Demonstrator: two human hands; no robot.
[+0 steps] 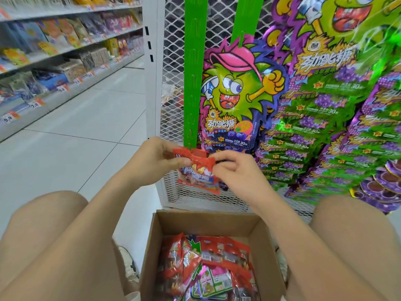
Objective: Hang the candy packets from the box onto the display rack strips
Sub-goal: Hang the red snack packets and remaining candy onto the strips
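A red candy packet (198, 177) hangs between my two hands just below the bottom end of the left green display strip (192, 83). My left hand (158, 159) pinches the packet's top left corner. My right hand (236, 168) pinches its top right edge. The second green strip (245, 22) carries purple-and-green candy packs (234, 101). On the floor between my knees stands an open cardboard box (212, 222) with several red candy packets (208, 266) inside.
A white wire-mesh rack panel (173, 61) stands behind the strips. More purple and green packs (336, 118) hang in dense rows on the right. Store shelves (65, 57) with goods line the left side of a tiled aisle (86, 127).
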